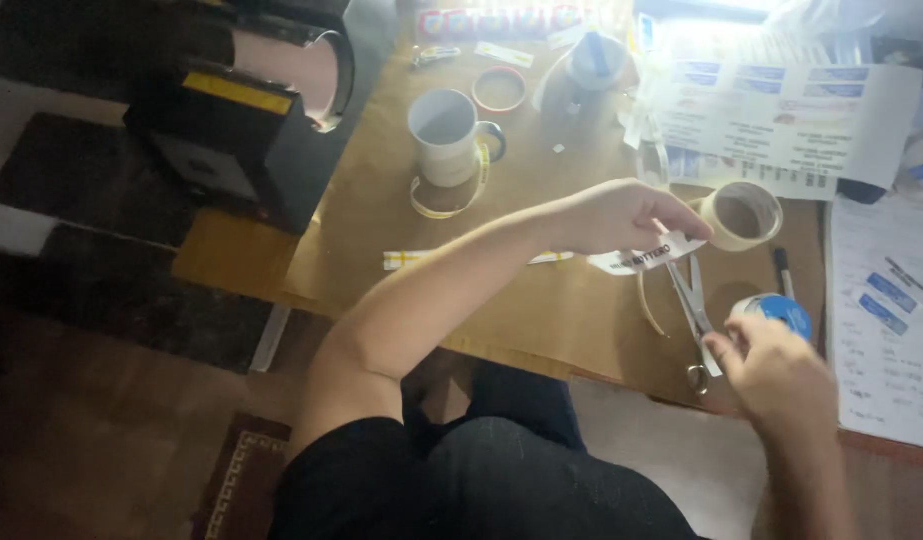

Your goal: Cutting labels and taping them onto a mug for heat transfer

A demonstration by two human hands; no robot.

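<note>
Brown paper covers the table where we work. Our left hand pinches one end of a white printed strip, holding it just above the table beside a roll of tape. Our right hand is closed around the handles of the scissors, whose blades point up toward the strip; a blue roll lies just behind this hand. A white mug stands farther away, near a black press machine. To cut well, we judge it best to keep the strip flat and tight, bring the open blades square to its edge, and close them slowly, with the fingers away from the blades.
</note>
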